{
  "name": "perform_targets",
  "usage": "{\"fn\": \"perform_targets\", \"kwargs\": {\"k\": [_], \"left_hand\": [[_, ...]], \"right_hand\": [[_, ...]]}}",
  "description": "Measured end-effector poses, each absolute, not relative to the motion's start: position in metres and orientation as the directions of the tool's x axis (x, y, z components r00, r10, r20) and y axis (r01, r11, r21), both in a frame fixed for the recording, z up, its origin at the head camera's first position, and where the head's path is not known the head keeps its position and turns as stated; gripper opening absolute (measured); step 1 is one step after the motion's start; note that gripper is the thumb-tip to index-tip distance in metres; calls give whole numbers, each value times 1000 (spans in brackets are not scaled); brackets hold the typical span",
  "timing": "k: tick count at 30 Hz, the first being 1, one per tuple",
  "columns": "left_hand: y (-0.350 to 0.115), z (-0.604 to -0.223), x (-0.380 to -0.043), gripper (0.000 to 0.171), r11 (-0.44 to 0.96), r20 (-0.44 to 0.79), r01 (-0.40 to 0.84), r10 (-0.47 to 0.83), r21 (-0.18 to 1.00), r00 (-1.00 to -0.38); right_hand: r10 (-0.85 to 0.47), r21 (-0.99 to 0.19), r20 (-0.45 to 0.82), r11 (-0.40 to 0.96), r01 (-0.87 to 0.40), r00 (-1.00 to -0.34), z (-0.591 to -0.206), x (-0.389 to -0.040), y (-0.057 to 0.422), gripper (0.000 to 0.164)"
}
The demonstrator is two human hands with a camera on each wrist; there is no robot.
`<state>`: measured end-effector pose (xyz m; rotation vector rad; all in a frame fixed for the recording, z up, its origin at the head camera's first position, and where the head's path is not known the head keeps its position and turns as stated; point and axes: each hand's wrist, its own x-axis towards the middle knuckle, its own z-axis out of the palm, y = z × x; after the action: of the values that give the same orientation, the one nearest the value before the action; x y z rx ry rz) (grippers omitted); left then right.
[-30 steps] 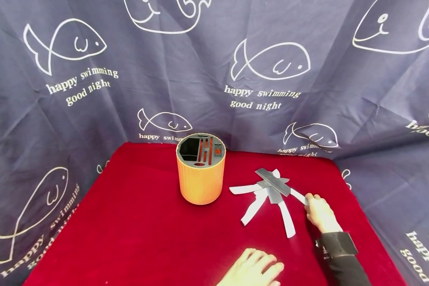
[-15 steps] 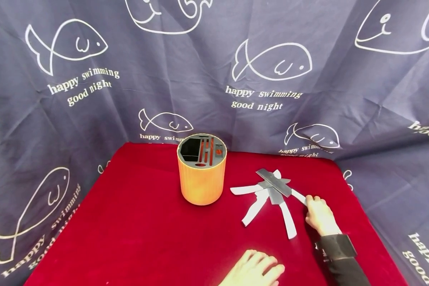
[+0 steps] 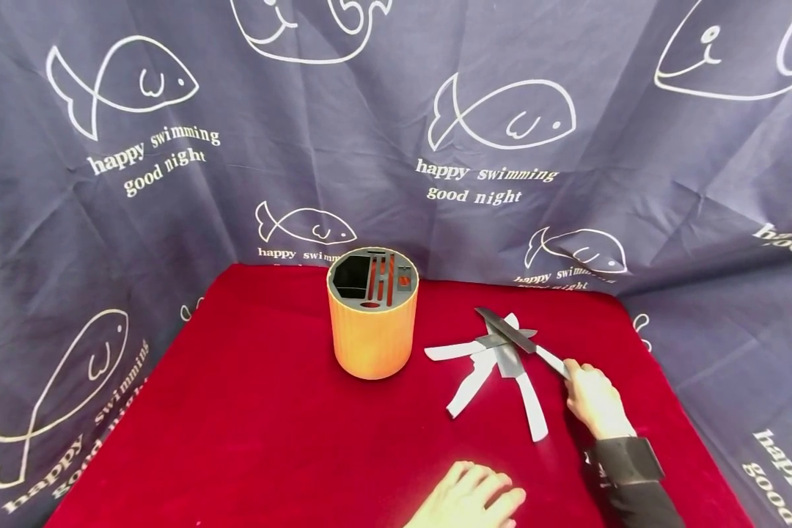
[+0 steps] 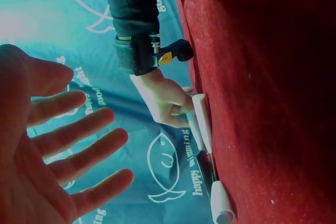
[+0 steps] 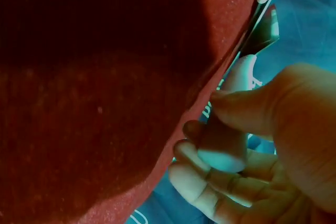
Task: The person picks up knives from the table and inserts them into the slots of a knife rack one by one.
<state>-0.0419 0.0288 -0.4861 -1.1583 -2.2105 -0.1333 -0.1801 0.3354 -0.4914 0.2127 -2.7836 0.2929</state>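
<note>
one orange holder [image 3: 372, 341] | slotted insert [image 3: 386, 292] inside | right grip [image 3: 597, 402] holds knife [image 3: 521, 339]

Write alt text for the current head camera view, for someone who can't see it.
A right hand grips a white-handled knife, its blade over a pile of other knives on a red cloth. An orange holder with a slotted top stands left of the knives; a left hand, holding nothing, shows at the bottom edge. Behind is fish-printed fabric.

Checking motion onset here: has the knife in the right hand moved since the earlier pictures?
Yes. Against the orange holder in the head view, the knife has rolled: its blade looks narrower, its tip slightly higher.
</note>
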Motion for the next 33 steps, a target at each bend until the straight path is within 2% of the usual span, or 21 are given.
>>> {"fn": "perform_targets", "kwargs": {"k": [6,9,16,33], "left_hand": [[30,-486,-43,34,621,600,757,689,-200,-407],[30,-486,-43,34,621,602,760,685,-191,-409],[29,-484,-44,35,618,608,768,678,-168,-413],[26,-482,-45,35,624,602,766,675,-156,-426]], "right_hand": [[-172,-104,519,960,-261,-837,-493,-179,335,30],[-183,-98,557,954,-283,-810,-492,-180,335,32],[-113,-179,548,952,-248,-829,-481,-182,335,29],[20,-333,571,920,-209,-821,-466,-190,327,21]]}}
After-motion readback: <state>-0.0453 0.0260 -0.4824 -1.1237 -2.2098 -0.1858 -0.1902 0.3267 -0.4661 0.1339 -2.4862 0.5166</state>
